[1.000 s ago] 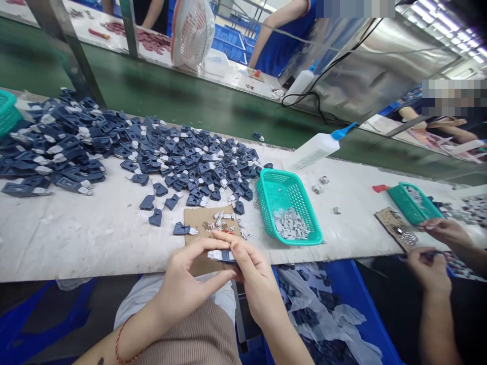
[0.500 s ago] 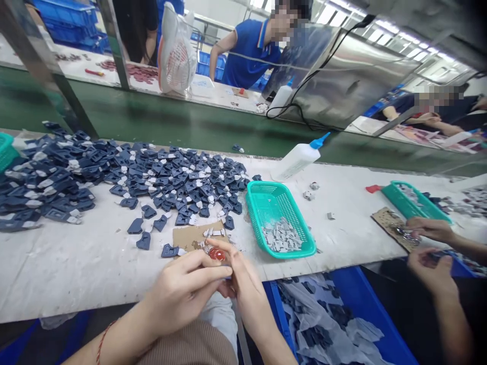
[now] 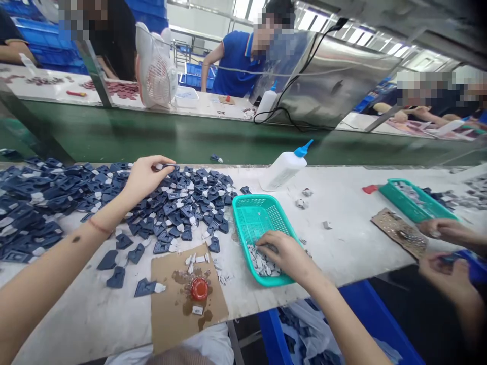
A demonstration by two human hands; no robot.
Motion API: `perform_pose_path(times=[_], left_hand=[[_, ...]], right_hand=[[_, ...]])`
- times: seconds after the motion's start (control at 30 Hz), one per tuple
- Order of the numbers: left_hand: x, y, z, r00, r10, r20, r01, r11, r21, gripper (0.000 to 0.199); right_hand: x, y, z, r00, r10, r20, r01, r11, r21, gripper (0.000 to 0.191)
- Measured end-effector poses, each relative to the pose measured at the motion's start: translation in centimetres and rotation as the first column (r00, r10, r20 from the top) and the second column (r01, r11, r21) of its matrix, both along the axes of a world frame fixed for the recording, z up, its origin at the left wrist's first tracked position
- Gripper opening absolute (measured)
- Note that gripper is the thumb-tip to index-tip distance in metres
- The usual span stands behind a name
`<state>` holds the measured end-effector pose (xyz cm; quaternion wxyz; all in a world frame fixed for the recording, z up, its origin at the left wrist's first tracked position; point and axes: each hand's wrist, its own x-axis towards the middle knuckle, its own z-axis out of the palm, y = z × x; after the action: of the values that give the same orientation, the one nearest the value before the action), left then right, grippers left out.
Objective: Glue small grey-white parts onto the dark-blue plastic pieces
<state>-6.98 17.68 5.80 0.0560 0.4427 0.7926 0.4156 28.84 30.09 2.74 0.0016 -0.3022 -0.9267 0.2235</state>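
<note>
Head view: our left hand (image 3: 147, 176) pinching navy piece (image 3: 166, 166) at back of navy pile (image 3: 186, 203). Our right hand (image 3: 280, 251) among grey bits (image 3: 262, 266) in green basket (image 3: 254, 220), can't tell if we're gripping any. Red cap (image 3: 199, 289) on cardboard (image 3: 167, 317).

Left hand (image 3: 145, 175): held piece (image 3: 167, 166) partly covered
Right hand (image 3: 282, 253): grip unclear
Bottle print (image 3: 284, 175): too small to read
Blue bin (image 3: 272, 335): cut off below
</note>
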Motion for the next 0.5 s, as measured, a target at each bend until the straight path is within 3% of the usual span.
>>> perform_pose_path(times=[0.13,0.27,0.4,0.5], left_hand=[[-5.0,7.0,-1.2,1.0,-0.004,0.017,0.006,0.988,-0.157,0.033],[-8.1,11.7,-2.4,0.999,-0.006,-0.05,-0.009,0.955,-0.295,0.027],[-8.5,14.7,-2.7,0.978,-0.125,-0.164,0.055,0.924,-0.378,0.036],[-7.0,16.7,-2.7,0.923,-0.315,-0.222,0.212,0.896,-0.389,0.052]], right_hand=[[-0.3,0.6,-0.4,1.0,0.009,0.002,-0.009,1.0,-0.01,0.022],[0.3,0.7,-0.8,0.998,-0.051,-0.023,0.05,0.999,-0.007,0.024],[1.1,0.5,-0.9,0.997,-0.051,-0.058,0.053,0.998,0.031,0.023],[1.4,0.3,-0.9,0.999,0.012,-0.05,-0.008,0.997,0.073,0.021]])
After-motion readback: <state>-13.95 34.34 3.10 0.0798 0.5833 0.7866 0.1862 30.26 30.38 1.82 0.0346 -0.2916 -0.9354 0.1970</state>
